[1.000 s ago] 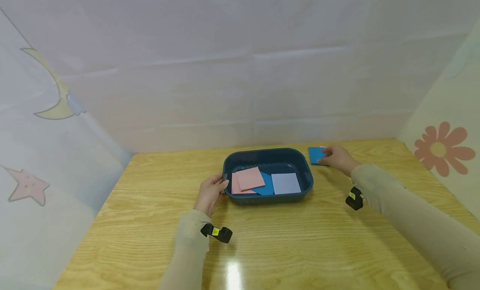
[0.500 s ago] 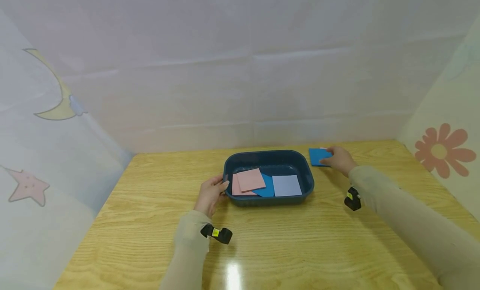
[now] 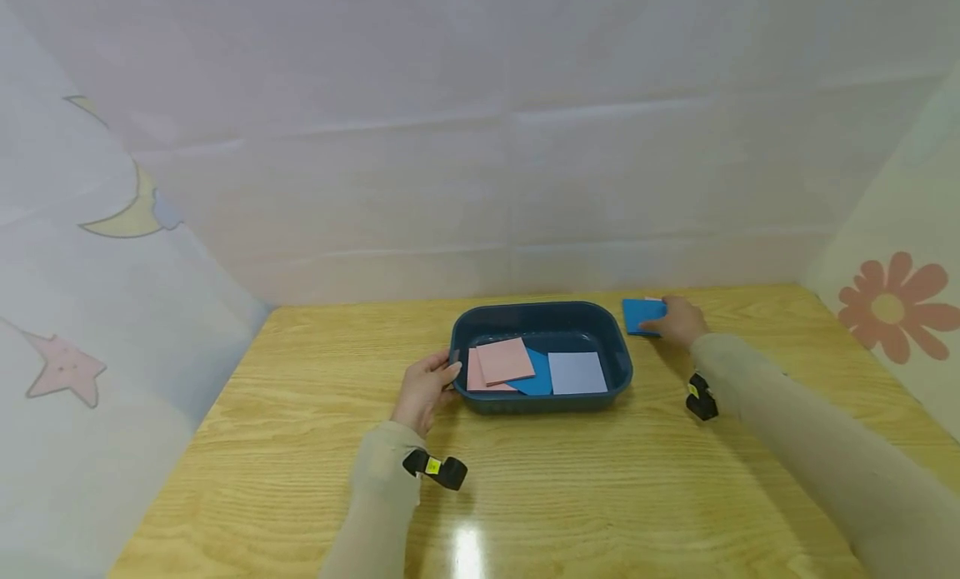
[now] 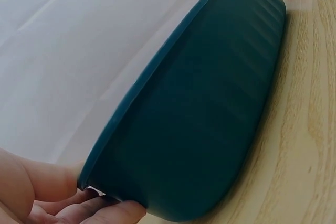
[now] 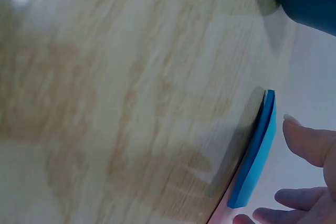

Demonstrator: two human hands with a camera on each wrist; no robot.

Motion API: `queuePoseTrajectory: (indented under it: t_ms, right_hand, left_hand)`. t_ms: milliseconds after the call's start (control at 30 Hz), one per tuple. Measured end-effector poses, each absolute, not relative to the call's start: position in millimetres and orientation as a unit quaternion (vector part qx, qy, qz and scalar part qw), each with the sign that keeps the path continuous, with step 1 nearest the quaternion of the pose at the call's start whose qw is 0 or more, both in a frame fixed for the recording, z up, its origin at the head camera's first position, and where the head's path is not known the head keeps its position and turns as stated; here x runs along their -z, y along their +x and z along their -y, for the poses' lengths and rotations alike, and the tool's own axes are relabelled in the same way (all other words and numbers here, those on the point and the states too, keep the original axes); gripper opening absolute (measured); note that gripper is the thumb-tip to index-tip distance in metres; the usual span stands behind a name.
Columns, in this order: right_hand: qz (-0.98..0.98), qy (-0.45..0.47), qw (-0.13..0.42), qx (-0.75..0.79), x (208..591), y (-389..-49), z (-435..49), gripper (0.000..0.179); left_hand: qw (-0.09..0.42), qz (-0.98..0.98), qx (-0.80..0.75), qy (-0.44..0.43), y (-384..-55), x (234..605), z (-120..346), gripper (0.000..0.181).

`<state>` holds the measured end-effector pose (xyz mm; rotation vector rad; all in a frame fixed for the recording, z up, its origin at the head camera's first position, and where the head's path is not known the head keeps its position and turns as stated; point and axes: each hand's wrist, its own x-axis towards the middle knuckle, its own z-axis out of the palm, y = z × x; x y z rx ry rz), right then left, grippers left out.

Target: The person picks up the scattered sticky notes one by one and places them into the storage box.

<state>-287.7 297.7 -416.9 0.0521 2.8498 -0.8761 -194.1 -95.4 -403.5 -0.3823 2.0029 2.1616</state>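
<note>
A dark blue-green plastic bin [image 3: 540,402] stands on the table. My left hand [image 3: 422,389] grips its left end, thumb at the rim and fingers beneath the lip, as the left wrist view also shows. Inside the bin lie two pink square note pads [image 3: 506,361], a blue one [image 3: 537,379] and a pale lilac one [image 3: 577,373]. To the right of the bin, my right hand [image 3: 681,321] is over a blue square note pad [image 3: 637,316] with a pink edge [image 3: 654,299] showing behind it. In the right wrist view, the thumb [image 5: 307,142] stands apart from the blue pad [image 5: 254,153].
The wooden table [image 3: 570,487] ends at a pale cloth backdrop [image 3: 510,187]. Side cloths carry a printed star [image 3: 66,371] and a flower [image 3: 892,308]. A small black camera sits on each wrist [image 3: 437,469].
The view has shifted slightly. My left hand stays on the bin's rim. The right hand remains at the blue note pad, its fingers a little changed in position.
</note>
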Motion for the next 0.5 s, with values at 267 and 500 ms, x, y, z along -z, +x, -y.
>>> queuePoseTrajectory:
  t_ms: [267, 500]
  right_hand:
    - [-0.964, 0.029, 0.073, 0.253, 417.8, -291.8, -295.2, 0.075]
    - [-0.969, 0.033, 0.081, 0.230, 422.1, -294.9, -297.9, 0.076]
  left_hand:
    - [0.086, -0.672, -0.725, -0.128, -194.6, 402.9, 94.5, 0.040]
    - [0.094, -0.672, -0.722, -0.133, -194.1, 403.4, 94.2, 0.040]
